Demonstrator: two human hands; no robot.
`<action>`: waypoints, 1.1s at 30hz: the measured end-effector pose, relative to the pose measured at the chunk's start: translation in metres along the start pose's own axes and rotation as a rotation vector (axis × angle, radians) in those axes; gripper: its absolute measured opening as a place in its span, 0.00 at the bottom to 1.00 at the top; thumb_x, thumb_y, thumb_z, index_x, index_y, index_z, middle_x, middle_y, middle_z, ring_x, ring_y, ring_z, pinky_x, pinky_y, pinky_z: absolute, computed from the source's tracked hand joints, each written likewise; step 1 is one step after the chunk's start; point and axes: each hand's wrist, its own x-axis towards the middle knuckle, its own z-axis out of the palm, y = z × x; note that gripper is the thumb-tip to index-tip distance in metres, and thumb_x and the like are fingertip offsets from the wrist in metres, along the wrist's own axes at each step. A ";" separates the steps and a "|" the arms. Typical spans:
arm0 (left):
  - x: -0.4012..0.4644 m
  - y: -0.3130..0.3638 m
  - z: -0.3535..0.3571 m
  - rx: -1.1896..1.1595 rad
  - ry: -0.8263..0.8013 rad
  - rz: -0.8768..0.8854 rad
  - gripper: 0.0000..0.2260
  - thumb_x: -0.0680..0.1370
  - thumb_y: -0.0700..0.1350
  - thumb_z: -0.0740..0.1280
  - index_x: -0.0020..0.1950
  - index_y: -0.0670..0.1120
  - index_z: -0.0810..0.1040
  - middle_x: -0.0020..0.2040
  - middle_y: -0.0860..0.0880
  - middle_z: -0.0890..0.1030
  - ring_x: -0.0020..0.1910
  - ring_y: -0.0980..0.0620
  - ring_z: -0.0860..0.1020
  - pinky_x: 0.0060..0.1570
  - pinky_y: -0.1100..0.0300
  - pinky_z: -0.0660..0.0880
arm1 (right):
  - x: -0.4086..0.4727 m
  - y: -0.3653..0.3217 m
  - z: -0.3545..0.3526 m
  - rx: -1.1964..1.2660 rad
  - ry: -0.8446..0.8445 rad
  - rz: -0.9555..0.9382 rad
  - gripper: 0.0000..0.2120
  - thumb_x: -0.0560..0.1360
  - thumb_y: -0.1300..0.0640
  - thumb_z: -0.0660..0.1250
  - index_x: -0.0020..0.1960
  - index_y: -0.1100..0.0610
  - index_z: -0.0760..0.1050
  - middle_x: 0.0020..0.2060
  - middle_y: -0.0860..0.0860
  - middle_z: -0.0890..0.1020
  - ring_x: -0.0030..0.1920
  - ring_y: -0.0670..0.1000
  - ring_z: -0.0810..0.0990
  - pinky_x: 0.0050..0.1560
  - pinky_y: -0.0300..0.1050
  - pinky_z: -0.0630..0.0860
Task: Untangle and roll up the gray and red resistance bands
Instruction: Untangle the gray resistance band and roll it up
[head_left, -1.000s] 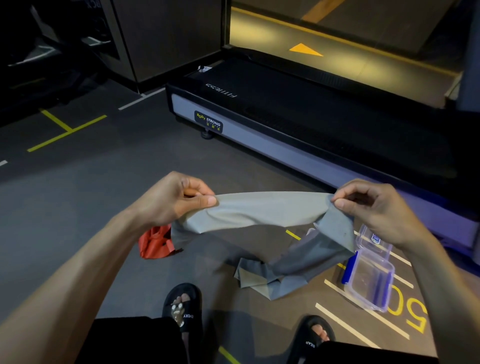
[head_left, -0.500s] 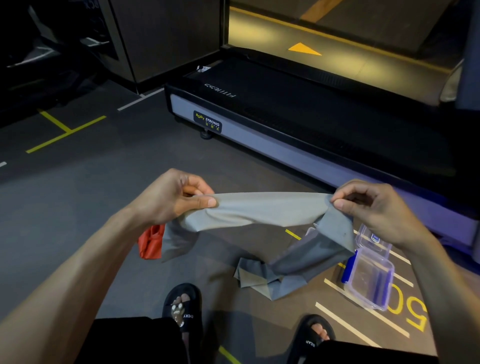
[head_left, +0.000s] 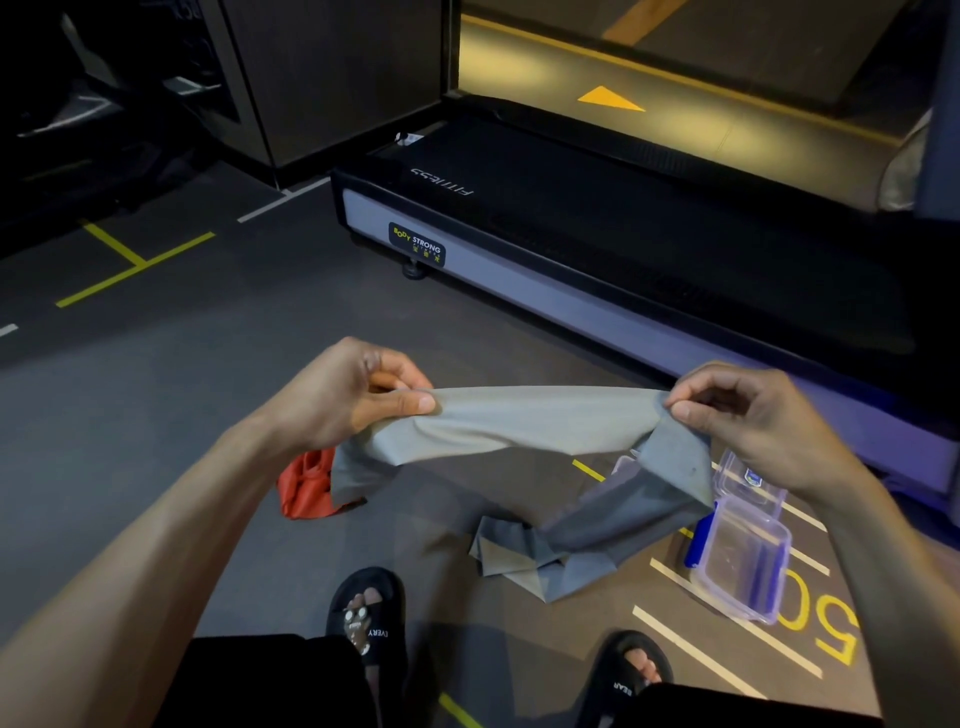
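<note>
Above the floor, left hand (head_left: 358, 400) and right hand (head_left: 748, 415) pinch the gray band (head_left: 530, 421) taut; red band (head_left: 306, 486) lies untouched, 0 rolled.

A dark grey floor (head_left: 156, 395) carries yellow and white painted lines and a yellow number. A black treadmill (head_left: 597, 228) with a pale side rail stands ahead, with dark wall panels (head_left: 332, 78) behind it. Warm light falls on a yellow arrow (head_left: 610, 98).

Matt gray band (head_left: 524, 421); clear glossy plastic box (head_left: 743, 561).
</note>
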 end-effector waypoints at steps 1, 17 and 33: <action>0.000 0.001 0.000 -0.003 -0.002 0.003 0.06 0.70 0.50 0.76 0.44 0.50 0.86 0.40 0.47 0.87 0.39 0.57 0.83 0.41 0.68 0.76 | 0.000 0.000 0.000 -0.010 -0.002 0.002 0.06 0.76 0.65 0.72 0.47 0.55 0.84 0.45 0.50 0.85 0.49 0.52 0.83 0.51 0.44 0.79; 0.001 0.025 0.001 0.306 -0.186 0.033 0.03 0.77 0.45 0.76 0.44 0.47 0.85 0.39 0.52 0.87 0.37 0.61 0.81 0.42 0.66 0.75 | -0.003 -0.040 0.004 0.470 -0.150 -0.136 0.06 0.72 0.54 0.76 0.44 0.56 0.83 0.45 0.56 0.86 0.56 0.60 0.85 0.66 0.55 0.78; 0.000 0.054 0.020 0.402 -0.212 0.247 0.05 0.76 0.42 0.75 0.42 0.52 0.84 0.37 0.56 0.83 0.37 0.65 0.79 0.42 0.66 0.74 | 0.022 -0.070 0.124 0.281 -0.272 -0.248 0.03 0.77 0.63 0.73 0.48 0.56 0.83 0.60 0.53 0.77 0.59 0.47 0.80 0.63 0.42 0.74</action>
